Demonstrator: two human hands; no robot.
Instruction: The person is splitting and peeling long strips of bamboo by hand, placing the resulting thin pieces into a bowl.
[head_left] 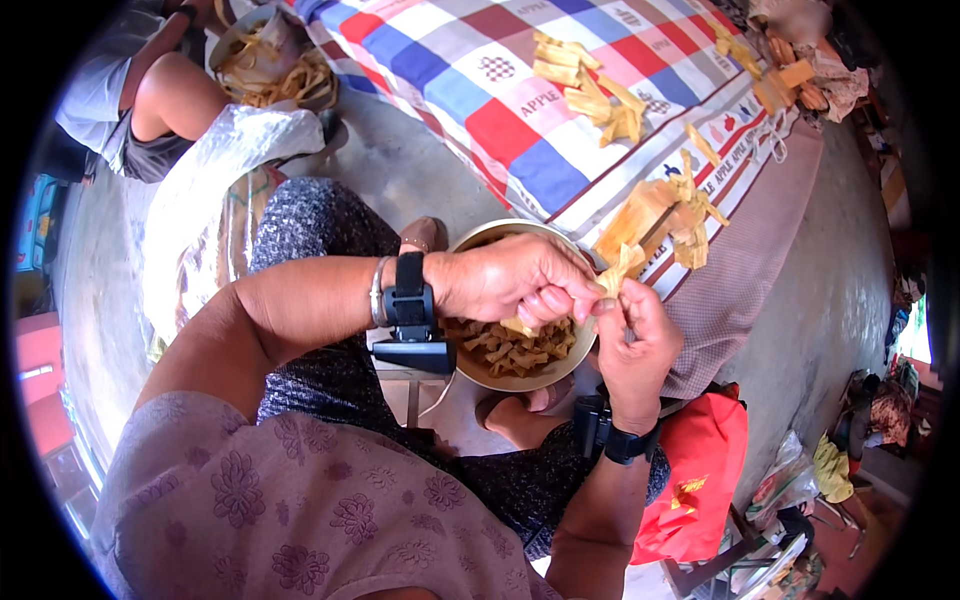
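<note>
A pale yellow, leaf-like folded strip (624,264) is pinched between my two hands, above a round, light-rimmed bowl. My left hand (520,280) reaches across from the left, its thumb and fingertips closed on the strip's lower end. From the right, my right hand (642,335) grips the same strip with bent fingers. Beneath them, the bowl (480,377) holds many small yellow-brown folded pieces (515,350), partly hidden by my left hand. Just beyond my fingers, a wooden block (636,220) lies beside more loose yellow strips (690,215).
A checked cloth (440,85) covers the surface ahead, with a yellow strip bundle (595,85) on it. Left of my knee stands a clear plastic bag (190,210). A red bag (692,475) is at my right. Another person's leg (175,100) and a strip-filled container (265,55) are far left.
</note>
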